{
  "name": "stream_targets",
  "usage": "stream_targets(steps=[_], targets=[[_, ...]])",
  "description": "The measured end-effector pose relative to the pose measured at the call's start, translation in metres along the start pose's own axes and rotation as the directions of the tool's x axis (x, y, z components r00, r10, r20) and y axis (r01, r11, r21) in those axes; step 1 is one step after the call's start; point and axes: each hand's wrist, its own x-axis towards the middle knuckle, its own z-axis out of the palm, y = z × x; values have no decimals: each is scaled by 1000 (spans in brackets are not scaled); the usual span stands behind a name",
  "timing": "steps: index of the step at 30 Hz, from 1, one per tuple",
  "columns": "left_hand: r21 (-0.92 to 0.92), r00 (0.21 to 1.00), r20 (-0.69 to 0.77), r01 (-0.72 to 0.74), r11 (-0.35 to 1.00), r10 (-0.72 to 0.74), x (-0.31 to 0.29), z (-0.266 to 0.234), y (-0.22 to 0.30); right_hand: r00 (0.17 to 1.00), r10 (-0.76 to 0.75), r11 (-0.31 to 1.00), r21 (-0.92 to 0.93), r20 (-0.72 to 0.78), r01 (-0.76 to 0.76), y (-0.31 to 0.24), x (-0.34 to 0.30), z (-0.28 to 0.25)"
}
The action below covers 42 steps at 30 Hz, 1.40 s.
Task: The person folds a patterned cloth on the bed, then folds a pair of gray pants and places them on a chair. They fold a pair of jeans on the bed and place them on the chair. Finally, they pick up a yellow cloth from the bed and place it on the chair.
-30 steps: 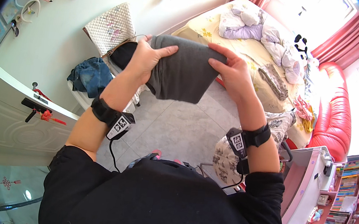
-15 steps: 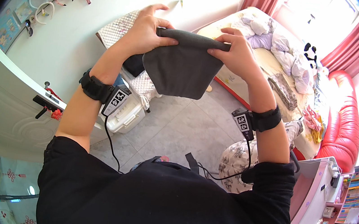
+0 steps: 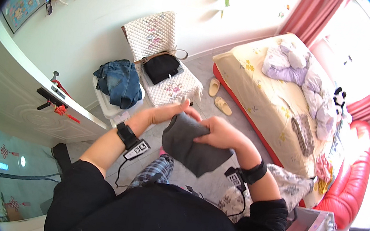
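A dark grey folded cloth (image 3: 195, 147) hangs between my hands in front of my chest, tilted down to the right. My right hand (image 3: 222, 133) pinches its upper edge, thumb on the near face. At the upper left corner is my left hand (image 3: 178, 112), closed on the edge; the cloth partly hides its fingers. Which kind of garment or cloth it is, I cannot tell. Each wrist wears a black strap with a small cabled box.
Ahead stands a chair with a quilted cover (image 3: 177, 88) and a black bag (image 3: 160, 69) on it. Blue jeans (image 3: 120, 83) lie on a white bin (image 3: 107, 104). A bed (image 3: 254, 89) is to the right, slippers (image 3: 222, 105) beside it. A door (image 3: 26, 80) stands at left.
My hands have come down and closer together, and the cloth now hangs tilted. My view has shifted, bringing the chair, jeans, slippers and my checked trouser leg into sight.
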Motion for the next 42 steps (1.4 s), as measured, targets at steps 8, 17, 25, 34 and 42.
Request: stream_targets(steps=[8, 17, 25, 34, 42], targets=[[-625, 956, -276, -98, 774, -102, -15, -37, -79, 990, 125, 729, 671, 69, -139, 30, 71, -39], [-906, 910, -402, -378, 192, -103, -11, -79, -145, 941, 337, 477, 859, 17, -186, 142, 156, -42], [-791, 526, -607, -473, 388, -596, 50, -138, -188, 910, 337, 519, 758, 242, -394, 260, 286, -25], [-677, 206, -719, -423, 602, -664, 71, -219, -256, 902, 329, 459, 787, 281, -413, 336, 387, 17], [-562, -41, -826, -6, 827, -562, 76, -275, -309, 884, 423, 699, 549, 200, -459, 386, 451, 36]])
